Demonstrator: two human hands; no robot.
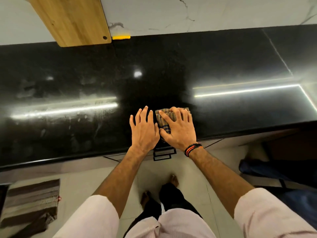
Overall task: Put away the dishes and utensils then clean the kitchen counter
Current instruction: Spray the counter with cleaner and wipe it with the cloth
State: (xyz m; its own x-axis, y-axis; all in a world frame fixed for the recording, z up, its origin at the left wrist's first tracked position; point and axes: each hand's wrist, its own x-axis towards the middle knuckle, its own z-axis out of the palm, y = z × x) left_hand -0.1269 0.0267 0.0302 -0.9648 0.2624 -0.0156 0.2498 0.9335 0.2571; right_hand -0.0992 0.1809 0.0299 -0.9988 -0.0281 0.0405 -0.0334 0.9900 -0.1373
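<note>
**Wiping the black desk: cloth under the right hand**

From my remote seat I see my right hand (178, 127) spread flat, fingers straight, pressing down on a small folded checked cloth in brown and blue (165, 118). The cloth lies near the front edge of the desk, at about 6 o'clock on its surface. My left hand (145, 128) rests just beside it at 9 o'clock, fingers straight and fanned, palm on the bare stone, holding nothing. The two hands almost touch at the thumbs. A black and orange cord band (193, 149) circles my right wrist.

The cloth looks soft, thin and light; I judge it will bunch or slide out unless pressed from above with a flat palm, so the middle of the fold is the place to bear on. Most of it is hidden under my hand.

The glossy black stone desk (68, 83) shows pale smears at 9 o'clock, though strip-light glare makes them hard to read. At 11 o'clock a light wooden chopping board (73, 19) leans against the white marbled wall, with a yellow-edged object (121, 37) beside it, too cut off to name. No dishes or utensils are in view.
</note>
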